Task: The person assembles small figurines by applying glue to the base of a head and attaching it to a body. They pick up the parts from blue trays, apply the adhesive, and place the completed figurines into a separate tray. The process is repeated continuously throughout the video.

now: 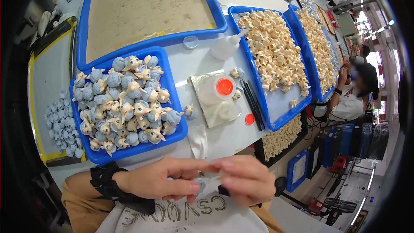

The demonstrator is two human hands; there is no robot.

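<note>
My left hand (161, 179) is closed around a small blue-grey doll-head piece (199, 185), mostly hidden by the fingers, in front of my light shirt. Against its fingertips sits my right hand (246, 180), its fingers drawn together and slightly blurred; whatever they pinch cannot be made out. Just beyond is a blue tray (179, 116) heaped with doll heads (129, 99) with pale faces, pointed ears and blue-grey hair. One more such head (190, 112) lies beside that tray, near a white cloth (198, 141).
Mid-table, a tub with a red-orange centre (224, 87) and a clear cup (230, 110) stand on a board. Behind are a squeeze bottle (225, 47) and a sand-coloured tray (151, 13). Blue hair pieces (62, 123) lie left; cream parts (274, 47) fill trays right, near a co-worker (351, 99).
</note>
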